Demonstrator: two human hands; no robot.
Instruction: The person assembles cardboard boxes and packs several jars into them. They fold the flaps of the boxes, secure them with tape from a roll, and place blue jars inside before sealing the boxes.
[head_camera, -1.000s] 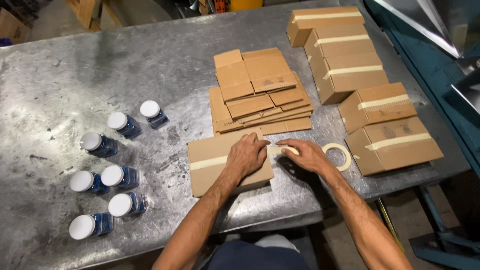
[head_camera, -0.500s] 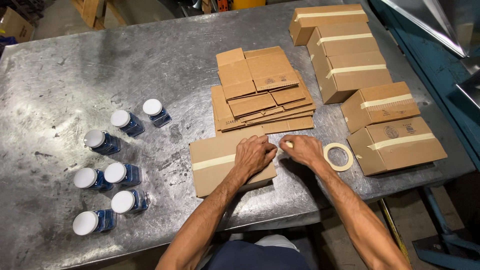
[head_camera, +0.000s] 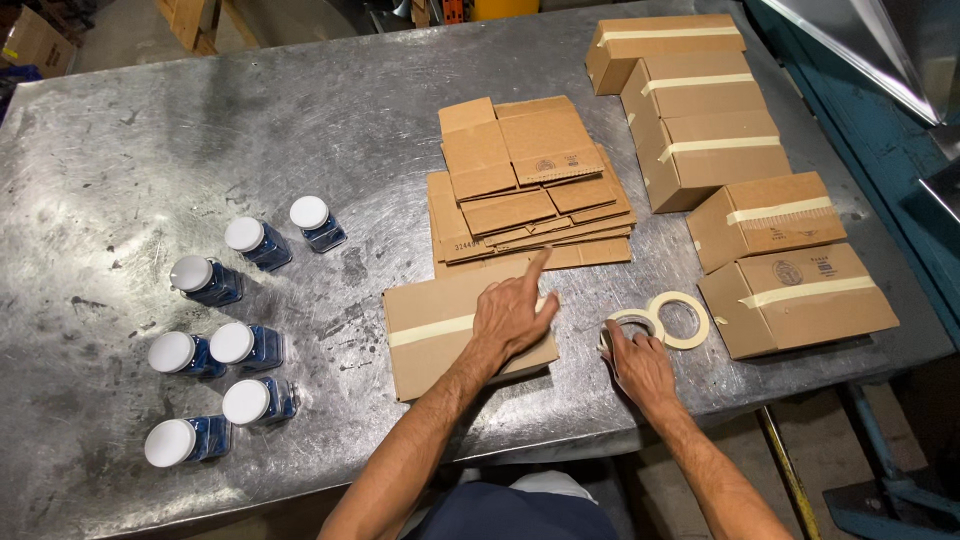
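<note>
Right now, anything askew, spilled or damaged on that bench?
Nothing spilled or damaged. The flat carton stack is fanned unevenly, and two taped boxes sit skewed to the neat row behind. Jars lie on their sides, lids on. Left hand rests on a taped box; right hand touches a tape roll.

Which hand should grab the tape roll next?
Probably the right hand: its fingers already rest on a tape roll. The left hand lies flat on the taped cardboard box.
</note>
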